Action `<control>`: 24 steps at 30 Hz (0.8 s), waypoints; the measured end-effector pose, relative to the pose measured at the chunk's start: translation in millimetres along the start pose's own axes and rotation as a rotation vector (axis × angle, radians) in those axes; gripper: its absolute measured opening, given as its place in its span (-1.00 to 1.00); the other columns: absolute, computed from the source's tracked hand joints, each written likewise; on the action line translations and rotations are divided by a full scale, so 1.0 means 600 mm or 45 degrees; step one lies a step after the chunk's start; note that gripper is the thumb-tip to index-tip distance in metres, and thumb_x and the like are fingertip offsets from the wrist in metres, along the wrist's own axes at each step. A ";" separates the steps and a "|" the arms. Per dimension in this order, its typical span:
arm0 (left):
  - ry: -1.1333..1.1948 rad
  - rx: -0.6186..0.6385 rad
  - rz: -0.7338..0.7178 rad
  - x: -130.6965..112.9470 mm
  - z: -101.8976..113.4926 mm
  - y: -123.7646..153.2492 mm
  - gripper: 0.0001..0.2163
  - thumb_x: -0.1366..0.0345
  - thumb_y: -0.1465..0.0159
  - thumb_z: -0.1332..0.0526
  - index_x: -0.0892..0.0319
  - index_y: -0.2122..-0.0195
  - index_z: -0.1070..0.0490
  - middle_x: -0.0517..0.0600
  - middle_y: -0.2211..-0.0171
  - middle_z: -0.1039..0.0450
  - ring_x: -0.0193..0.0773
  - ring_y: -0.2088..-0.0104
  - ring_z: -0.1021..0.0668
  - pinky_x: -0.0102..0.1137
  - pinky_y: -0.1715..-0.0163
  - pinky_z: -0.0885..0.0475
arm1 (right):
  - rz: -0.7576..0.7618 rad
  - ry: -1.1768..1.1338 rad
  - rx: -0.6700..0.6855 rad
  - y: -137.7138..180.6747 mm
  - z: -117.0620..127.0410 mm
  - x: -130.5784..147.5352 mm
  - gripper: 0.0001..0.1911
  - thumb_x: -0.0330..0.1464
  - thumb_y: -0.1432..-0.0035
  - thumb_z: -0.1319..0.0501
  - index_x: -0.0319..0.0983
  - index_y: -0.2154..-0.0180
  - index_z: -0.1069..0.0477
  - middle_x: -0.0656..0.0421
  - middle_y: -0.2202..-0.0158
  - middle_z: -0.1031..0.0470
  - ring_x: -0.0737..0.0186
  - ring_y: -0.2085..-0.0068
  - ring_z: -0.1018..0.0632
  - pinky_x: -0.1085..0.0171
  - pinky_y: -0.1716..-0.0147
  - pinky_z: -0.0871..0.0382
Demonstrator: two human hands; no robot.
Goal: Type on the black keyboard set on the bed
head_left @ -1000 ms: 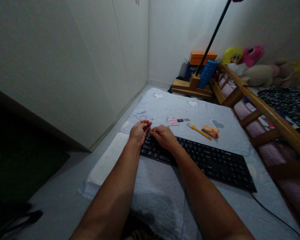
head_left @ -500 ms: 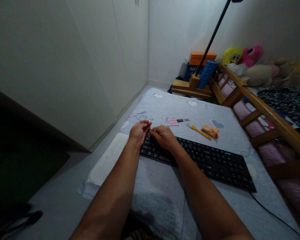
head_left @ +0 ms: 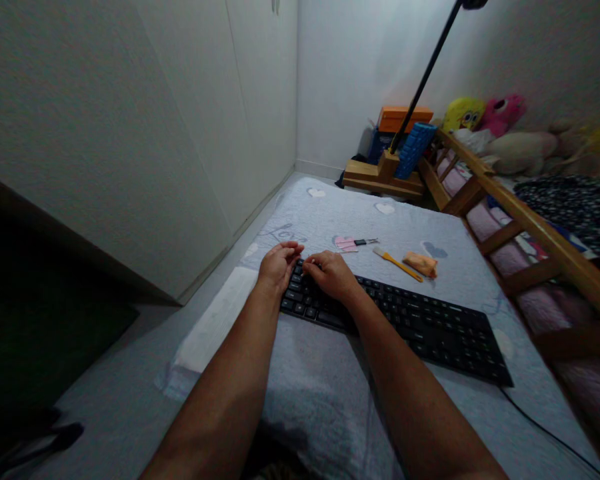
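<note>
A black keyboard (head_left: 430, 327) lies aslant across the cloth, its cable leaving the near right corner. My left hand (head_left: 279, 265) rests on its side against the keyboard's left end, palm turned inward. Its fingers are loosely curved and apart from the palm, with nothing seen in them. Over the upper left keys, my right hand (head_left: 333, 273) is closed in a pinch, thumb against forefinger. Anything between those fingertips is too small or hidden to make out. The keys beneath my right hand and wrist are covered.
Beyond the keyboard lie a black-handled metal-tipped tool (head_left: 361, 243), a yellow-handled brush (head_left: 400, 264) and a crumpled orange cloth (head_left: 421, 263). White folded material (head_left: 213, 323) lies at left. A wooden bed rail (head_left: 545, 233) borders the right; a pale cabinet (head_left: 195, 133) stands left.
My right hand has shifted very slightly to the right over the keys. My left hand and the keyboard stay put.
</note>
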State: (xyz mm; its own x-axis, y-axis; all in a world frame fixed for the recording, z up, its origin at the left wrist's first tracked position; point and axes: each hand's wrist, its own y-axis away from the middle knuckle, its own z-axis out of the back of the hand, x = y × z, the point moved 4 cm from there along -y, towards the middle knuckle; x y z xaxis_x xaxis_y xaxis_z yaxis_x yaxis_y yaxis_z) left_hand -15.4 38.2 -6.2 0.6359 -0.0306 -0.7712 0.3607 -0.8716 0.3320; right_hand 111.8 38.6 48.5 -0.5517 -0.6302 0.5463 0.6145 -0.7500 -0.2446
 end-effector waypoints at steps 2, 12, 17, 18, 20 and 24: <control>-0.001 -0.001 -0.001 0.000 0.001 -0.001 -0.82 0.62 0.00 -0.09 0.26 0.44 -0.37 0.00 0.48 -0.48 -0.38 0.39 -0.54 -0.49 0.28 -0.38 | -0.001 0.000 0.006 0.000 0.001 0.000 -0.78 -0.41 -0.17 -0.12 -0.24 0.42 -0.53 0.14 0.44 -0.53 0.29 0.35 -0.47 0.36 0.30 -0.21; 0.000 -0.006 -0.004 -0.001 0.000 0.000 -0.82 0.62 0.00 -0.09 0.26 0.44 -0.37 0.01 0.48 -0.48 -0.38 0.38 -0.54 -0.48 0.26 -0.38 | 0.026 -0.018 0.028 0.000 0.003 0.004 -0.77 -0.43 -0.16 -0.11 -0.26 0.47 -0.50 0.16 0.47 -0.53 0.31 0.37 -0.46 0.35 0.32 -0.19; -0.002 -0.008 0.000 -0.001 -0.001 0.001 -0.82 0.62 0.01 -0.08 0.26 0.44 -0.37 0.02 0.47 -0.47 -0.37 0.37 -0.54 -0.47 0.26 -0.38 | 0.041 -0.036 0.052 0.001 0.001 0.005 -0.75 -0.43 -0.15 -0.10 -0.26 0.49 -0.50 0.16 0.49 -0.52 0.32 0.39 -0.44 0.35 0.35 -0.17; -0.003 -0.007 0.000 -0.001 -0.001 0.001 -0.82 0.62 0.01 -0.08 0.26 0.44 -0.37 0.02 0.47 -0.47 -0.37 0.37 -0.54 -0.47 0.26 -0.38 | 0.038 -0.035 0.055 0.001 0.001 0.006 -0.76 -0.43 -0.15 -0.10 -0.26 0.49 -0.49 0.16 0.49 -0.51 0.32 0.40 -0.44 0.35 0.35 -0.17; -0.005 -0.008 0.000 -0.001 -0.001 0.000 -0.82 0.62 0.01 -0.08 0.26 0.44 -0.37 0.01 0.48 -0.47 -0.37 0.37 -0.53 -0.47 0.26 -0.38 | 0.042 -0.033 0.057 0.001 0.002 0.007 -0.76 -0.43 -0.14 -0.11 -0.26 0.49 -0.49 0.16 0.50 -0.50 0.32 0.40 -0.43 0.36 0.36 -0.16; -0.004 -0.005 0.001 0.001 0.001 -0.002 -0.82 0.61 0.01 -0.08 0.26 0.43 -0.37 0.01 0.47 -0.48 -0.37 0.38 -0.54 -0.47 0.26 -0.38 | 0.066 -0.064 0.093 0.001 0.001 0.010 -0.75 -0.46 -0.14 -0.10 -0.28 0.51 -0.47 0.20 0.55 -0.47 0.37 0.47 -0.40 0.36 0.40 -0.14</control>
State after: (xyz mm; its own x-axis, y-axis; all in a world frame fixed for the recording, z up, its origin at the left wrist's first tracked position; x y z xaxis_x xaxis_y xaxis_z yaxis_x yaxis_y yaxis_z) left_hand -15.9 38.7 -7.7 0.6337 -0.0329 -0.7729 0.3628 -0.8698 0.3345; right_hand 108.9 34.4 52.1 -0.4902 -0.6555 0.5745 0.6822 -0.6988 -0.2152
